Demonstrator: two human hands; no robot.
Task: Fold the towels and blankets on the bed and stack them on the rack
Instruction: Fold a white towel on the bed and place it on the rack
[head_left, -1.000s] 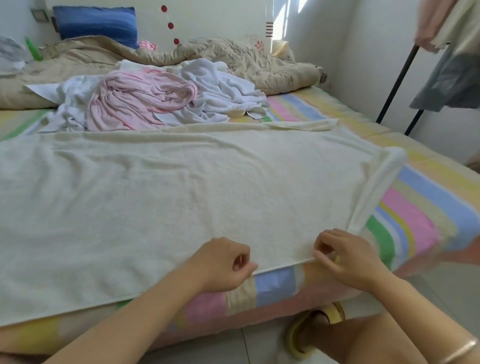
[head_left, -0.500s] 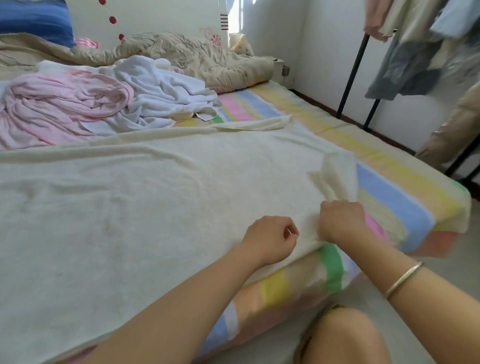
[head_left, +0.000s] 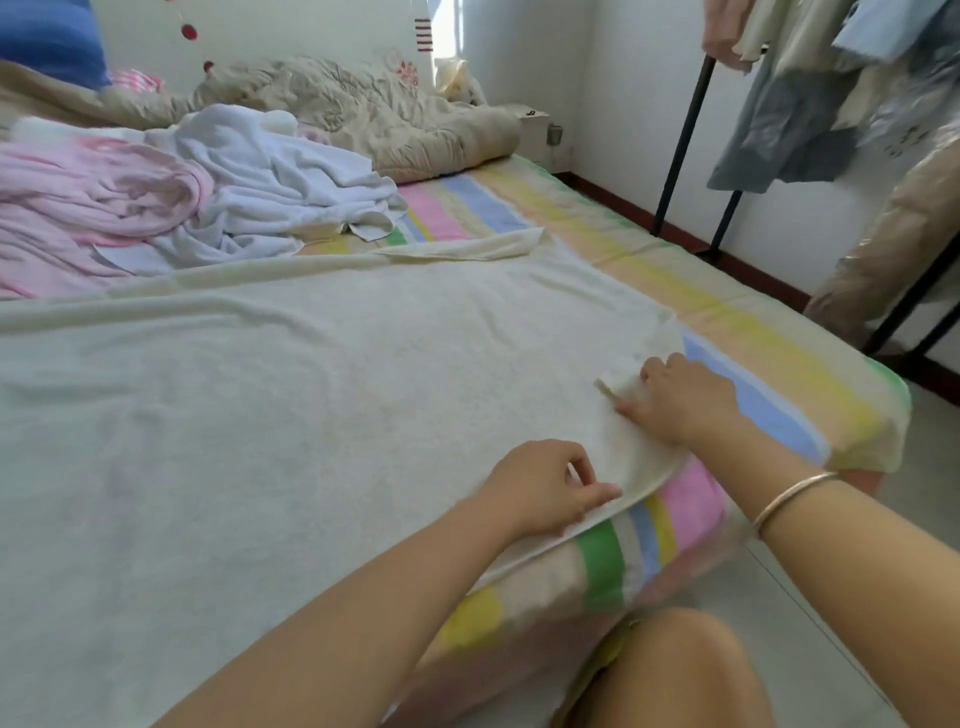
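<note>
Now, left grip (head_left: 545, 488): a bare hand, its thumb and curled fingers pinching the near hem of the cream towel (head_left: 311, 395) at the near edge of the bed.
Right grip (head_left: 680, 400): a bare hand, fingers curled on the towel's near right corner and holding it, with the corner turned back onto the towel's upper face. A thin metal bangle (head_left: 789, 499) sits on the wrist.
Grips together: near each other but apart, the right one farther off and to the right. A short run of hem lies between them.
Cream towel: spread flat over the near part of the bed, running from the left of the view up to both grips. Its far right corner is also folded over.
Bed (head_left: 753, 364): pastel striped sheet, bare to the right of the towel.
Pink towel (head_left: 78, 208): crumpled at the far left, beyond the cream towel.
White towel (head_left: 270, 176): crumpled just right of the pink one, touching it.
Beige quilt (head_left: 363, 109): bunched along the far side of the bed.
Rack (head_left: 680, 140): black poles on the floor to the right of the bed, clothes (head_left: 779, 104) hanging from it.
Wall marks (head_left: 423, 34): red bars on the far wall; I cannot tell whether they are writing.
</note>
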